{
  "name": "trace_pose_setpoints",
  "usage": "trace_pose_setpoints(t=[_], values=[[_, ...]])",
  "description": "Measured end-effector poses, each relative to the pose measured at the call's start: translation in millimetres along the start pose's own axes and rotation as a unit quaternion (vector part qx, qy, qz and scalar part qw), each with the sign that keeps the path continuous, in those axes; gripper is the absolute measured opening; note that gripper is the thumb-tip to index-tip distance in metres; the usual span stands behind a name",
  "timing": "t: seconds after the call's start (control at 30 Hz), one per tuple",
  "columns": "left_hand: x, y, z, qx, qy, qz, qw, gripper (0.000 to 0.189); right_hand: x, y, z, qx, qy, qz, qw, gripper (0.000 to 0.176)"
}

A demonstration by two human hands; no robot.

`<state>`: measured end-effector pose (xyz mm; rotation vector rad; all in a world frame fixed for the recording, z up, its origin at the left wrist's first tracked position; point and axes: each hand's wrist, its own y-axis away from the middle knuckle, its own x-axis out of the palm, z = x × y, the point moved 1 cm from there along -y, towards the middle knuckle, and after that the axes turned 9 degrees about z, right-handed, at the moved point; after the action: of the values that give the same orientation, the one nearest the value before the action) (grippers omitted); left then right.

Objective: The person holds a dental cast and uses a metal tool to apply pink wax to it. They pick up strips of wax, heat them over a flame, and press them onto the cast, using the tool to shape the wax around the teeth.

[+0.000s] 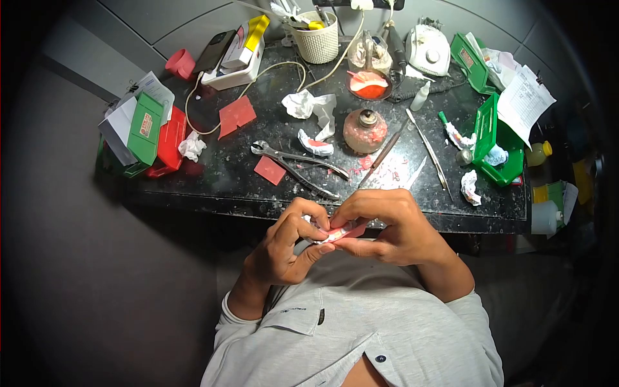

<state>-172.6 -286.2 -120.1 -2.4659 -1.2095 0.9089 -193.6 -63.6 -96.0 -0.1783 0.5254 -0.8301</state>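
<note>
In front of my chest, at the bench's front edge, both hands grip a small white plaster dental cast with pink wax (340,233) on it. My left hand (290,244) pinches its left end between thumb and fingers. My right hand (390,226) holds the right end, the fingers pressing from above and the thumb below. The fingers hide much of the cast. Just beyond my hands lie pliers (290,157), a square of pink wax sheet (269,170) and a slim wax knife (385,153). Another white cast with pink wax (315,143) rests behind the pliers.
A glass spirit burner (365,132) stands mid-bench, with a dish of red wax (369,84) behind it. Green boxes (496,142) sit at the right; green and red boxes (147,132) at the left. A thin metal tool (429,148) and crumpled paper (309,105) lie about.
</note>
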Motion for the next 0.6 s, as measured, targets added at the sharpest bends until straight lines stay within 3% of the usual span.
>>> trace_pose_setpoints(t=[0.6], values=[[3.0,4.8,4.1,-0.064,0.168,-0.022,0.983,0.020,-4.2,5.3,4.7,0.091,-0.070,0.027,0.993,0.019]])
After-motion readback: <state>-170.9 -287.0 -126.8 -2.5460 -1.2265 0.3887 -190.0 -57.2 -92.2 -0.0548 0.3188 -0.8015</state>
